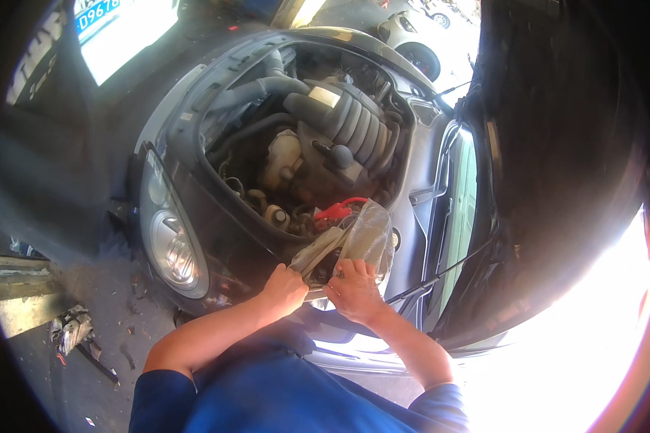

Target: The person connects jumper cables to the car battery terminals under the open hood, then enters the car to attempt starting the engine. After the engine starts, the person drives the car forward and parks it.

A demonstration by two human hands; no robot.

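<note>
A crumpled, see-through plastic bag lies at the near edge of the open engine bay, its mouth toward me. My left hand is closed on the left side of the bag's mouth. The fingers of my right hand are curled over its right side. Between the hands something dark shows inside the bag; its kind cannot be made out. Just beyond the bag lies a red clamp-like piece with a red cable. My fingertips are partly hidden by the plastic.
The ribbed engine intake and a grey air duct fill the bay. A headlight is at the left. The raised hood and windshield stand at the right. Wooden beams and scrap lie on the left floor.
</note>
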